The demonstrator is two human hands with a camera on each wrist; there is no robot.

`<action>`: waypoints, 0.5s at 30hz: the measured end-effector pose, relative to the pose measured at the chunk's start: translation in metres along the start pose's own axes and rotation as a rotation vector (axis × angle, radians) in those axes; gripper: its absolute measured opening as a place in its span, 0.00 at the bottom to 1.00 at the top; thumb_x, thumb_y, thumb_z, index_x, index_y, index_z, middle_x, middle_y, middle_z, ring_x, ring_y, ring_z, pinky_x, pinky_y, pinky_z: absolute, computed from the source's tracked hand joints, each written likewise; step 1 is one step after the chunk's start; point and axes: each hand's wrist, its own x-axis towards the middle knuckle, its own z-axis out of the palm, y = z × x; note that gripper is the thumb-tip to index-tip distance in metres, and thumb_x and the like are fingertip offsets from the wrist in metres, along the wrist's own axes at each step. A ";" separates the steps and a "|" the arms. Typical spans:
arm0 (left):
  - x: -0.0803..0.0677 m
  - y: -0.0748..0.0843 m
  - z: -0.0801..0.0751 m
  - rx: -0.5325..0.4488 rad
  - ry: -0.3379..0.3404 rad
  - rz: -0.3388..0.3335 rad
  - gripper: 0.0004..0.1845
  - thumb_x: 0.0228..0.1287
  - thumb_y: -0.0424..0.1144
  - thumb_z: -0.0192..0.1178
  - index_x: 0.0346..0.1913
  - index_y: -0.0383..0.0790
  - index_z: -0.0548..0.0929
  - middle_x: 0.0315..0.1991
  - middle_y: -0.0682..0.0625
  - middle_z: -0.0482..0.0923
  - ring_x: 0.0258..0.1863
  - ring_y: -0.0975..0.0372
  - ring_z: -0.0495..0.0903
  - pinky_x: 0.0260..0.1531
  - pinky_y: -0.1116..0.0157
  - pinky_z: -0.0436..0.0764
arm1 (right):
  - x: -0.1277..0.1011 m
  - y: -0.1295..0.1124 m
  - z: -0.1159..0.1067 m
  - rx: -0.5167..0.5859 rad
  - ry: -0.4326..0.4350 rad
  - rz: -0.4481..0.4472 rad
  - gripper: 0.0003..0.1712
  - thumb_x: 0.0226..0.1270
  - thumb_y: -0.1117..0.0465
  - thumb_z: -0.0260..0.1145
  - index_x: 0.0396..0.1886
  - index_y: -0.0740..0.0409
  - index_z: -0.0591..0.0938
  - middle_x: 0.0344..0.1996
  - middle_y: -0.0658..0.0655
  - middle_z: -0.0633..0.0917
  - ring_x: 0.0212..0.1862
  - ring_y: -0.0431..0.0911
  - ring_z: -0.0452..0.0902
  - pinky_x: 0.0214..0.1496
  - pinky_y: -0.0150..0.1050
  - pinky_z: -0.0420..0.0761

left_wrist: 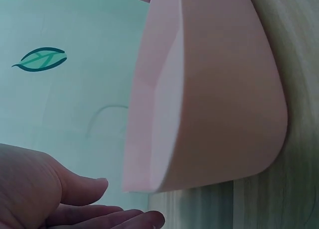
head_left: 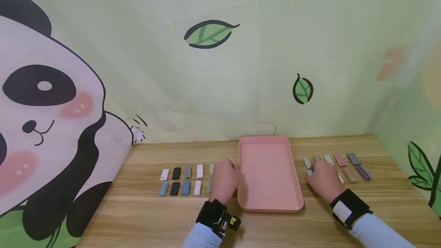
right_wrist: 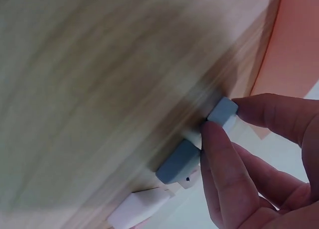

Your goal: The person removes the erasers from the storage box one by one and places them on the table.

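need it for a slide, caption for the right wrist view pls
Right hand pinches a small pale-blue block beside the pink tray.

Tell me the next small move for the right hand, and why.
Probably lift the small grey-blue block clear of the table: the right hand already pinches it between thumb and finger, the neighbouring blocks lie close, and the pink tray sits beside it.
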 end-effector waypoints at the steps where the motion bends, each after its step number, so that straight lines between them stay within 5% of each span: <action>1: -0.001 0.000 -0.001 -0.002 0.001 -0.002 0.18 0.63 0.43 0.57 0.16 0.42 0.76 0.13 0.52 0.72 0.12 0.62 0.71 0.11 0.67 0.68 | 0.000 0.000 0.001 0.000 0.005 -0.001 0.13 0.48 0.65 0.67 0.31 0.65 0.73 0.22 0.58 0.77 0.24 0.48 0.71 0.22 0.37 0.66; 8: -0.004 0.003 -0.016 -0.010 0.066 0.077 0.15 0.63 0.43 0.57 0.21 0.40 0.79 0.16 0.51 0.74 0.12 0.63 0.70 0.12 0.67 0.68 | 0.000 0.003 -0.002 0.007 0.062 -0.045 0.11 0.49 0.63 0.66 0.29 0.65 0.75 0.19 0.56 0.76 0.22 0.47 0.70 0.21 0.37 0.65; 10: -0.004 0.005 -0.026 0.024 0.120 0.121 0.14 0.62 0.45 0.58 0.26 0.39 0.82 0.19 0.50 0.78 0.13 0.64 0.71 0.13 0.68 0.68 | 0.000 0.001 -0.010 0.003 0.108 -0.067 0.10 0.50 0.62 0.67 0.27 0.65 0.78 0.17 0.56 0.76 0.22 0.47 0.71 0.27 0.39 0.65; 15: -0.003 0.006 -0.053 0.109 0.246 0.184 0.15 0.62 0.49 0.58 0.40 0.40 0.85 0.28 0.49 0.84 0.18 0.64 0.77 0.16 0.69 0.70 | -0.004 -0.008 -0.045 0.040 0.152 -0.059 0.19 0.58 0.56 0.63 0.38 0.70 0.82 0.33 0.68 0.84 0.32 0.55 0.80 0.37 0.46 0.74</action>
